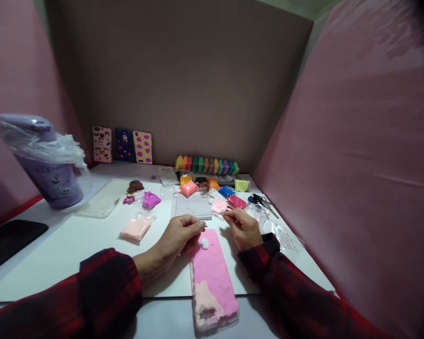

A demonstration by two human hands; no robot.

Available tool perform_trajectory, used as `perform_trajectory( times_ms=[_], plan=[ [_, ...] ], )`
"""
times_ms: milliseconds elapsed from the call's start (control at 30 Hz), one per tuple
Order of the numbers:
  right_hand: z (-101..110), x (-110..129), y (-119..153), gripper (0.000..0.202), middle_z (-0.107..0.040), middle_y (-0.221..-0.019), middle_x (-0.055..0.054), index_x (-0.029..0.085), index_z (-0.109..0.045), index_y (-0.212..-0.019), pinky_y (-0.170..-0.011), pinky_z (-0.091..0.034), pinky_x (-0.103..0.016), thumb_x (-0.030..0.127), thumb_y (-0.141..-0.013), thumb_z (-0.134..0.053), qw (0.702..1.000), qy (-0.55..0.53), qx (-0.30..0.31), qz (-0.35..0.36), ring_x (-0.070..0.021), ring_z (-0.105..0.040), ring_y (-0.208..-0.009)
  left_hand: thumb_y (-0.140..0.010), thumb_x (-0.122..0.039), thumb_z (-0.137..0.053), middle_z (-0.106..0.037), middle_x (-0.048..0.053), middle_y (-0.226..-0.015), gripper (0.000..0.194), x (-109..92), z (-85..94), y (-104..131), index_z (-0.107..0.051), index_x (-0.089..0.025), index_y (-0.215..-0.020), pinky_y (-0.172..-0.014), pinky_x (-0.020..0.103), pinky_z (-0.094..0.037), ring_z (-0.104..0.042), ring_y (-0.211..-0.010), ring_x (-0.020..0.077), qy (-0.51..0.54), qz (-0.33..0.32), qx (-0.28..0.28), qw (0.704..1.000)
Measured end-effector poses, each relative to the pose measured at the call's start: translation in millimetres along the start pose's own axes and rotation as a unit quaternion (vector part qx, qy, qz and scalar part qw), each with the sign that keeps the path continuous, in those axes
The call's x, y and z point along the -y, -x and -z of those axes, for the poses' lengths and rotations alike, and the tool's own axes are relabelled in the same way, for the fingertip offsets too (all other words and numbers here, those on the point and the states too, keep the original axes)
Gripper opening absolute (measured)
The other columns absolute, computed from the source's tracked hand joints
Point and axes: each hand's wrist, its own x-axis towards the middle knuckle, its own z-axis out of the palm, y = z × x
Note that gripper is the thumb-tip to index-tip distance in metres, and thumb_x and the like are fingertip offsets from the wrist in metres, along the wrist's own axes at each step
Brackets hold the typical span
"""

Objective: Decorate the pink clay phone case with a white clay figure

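Note:
A clear phone case spread with pink clay lies before me, with a pale peach patch at its near end. A small white clay blob sits near its far end. My left hand is closed in a pinch beside that far end, and a tiny red piece shows at its fingertips. To the right of the case, my right hand is also pinched; what its fingers hold, if anything, is too small to make out. Just beyond it are a light pink clay packet and a red packet.
A purple pump bottle and a black phone stand left. Clay packets, including a peach one, surround a notepad. Keys and a gem sheet lie right. Decorated cases lean at the back.

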Motion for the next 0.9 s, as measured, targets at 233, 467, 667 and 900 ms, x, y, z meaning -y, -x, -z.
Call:
perform_trajectory(
  times_ms=[233,467,667,900],
  plan=[
    [-1,8,2,0.009,-0.058,-0.058,0.001,0.017,-0.061,-0.077,-0.052,-0.046,-0.025,0.021,-0.084,-0.058,0.999,-0.032,-0.027,0.013,-0.0136,-0.056,-0.051,-0.081,-0.031,-0.062,-0.049,-0.004,-0.054,0.026,-9,3.8,0,-0.051,-0.014,-0.064,-0.031,0.013,-0.015,-0.034,-0.035,0.0012,0.085,0.027,0.02,0.996],
    [-3,72,-3,0.008,-0.063,-0.074,-0.004,0.018,-0.062,-0.082,-0.06,-0.048,-0.026,0.018,-0.086,-0.056,0.991,-0.065,0.018,0.119,-0.0152,-0.06,-0.066,-0.082,-0.026,-0.057,-0.05,0.0,-0.06,0.019,-8,4.0,0,-0.055,-0.012,-0.069,-0.033,0.013,-0.022,-0.039,-0.041,0.003,0.166,0.08,0.06,0.981],
    [-16,84,1,0.017,-0.07,-0.076,-0.005,0.02,-0.067,-0.09,-0.066,-0.048,-0.027,0.016,-0.088,-0.051,0.978,-0.056,0.085,0.184,-0.0163,-0.064,-0.071,-0.072,-0.015,-0.062,-0.039,-0.006,-0.052,0.018,0,4.6,-3,-0.05,-0.014,-0.059,-0.035,0.013,-0.021,-0.03,-0.041,0.0028,0.194,0.074,0.066,0.976],
    [4,57,-11,0.011,-0.063,-0.066,-0.002,0.017,-0.064,-0.073,-0.055,-0.041,-0.025,0.012,-0.079,-0.057,0.985,0.007,0.141,0.099,-0.0142,-0.055,-0.059,-0.08,-0.029,-0.057,-0.054,-0.001,-0.057,0.023,-8,3.7,2,-0.054,-0.013,-0.064,-0.032,0.016,-0.015,-0.032,-0.034,0.0021,0.123,0.019,0.021,0.992]
  ],
)
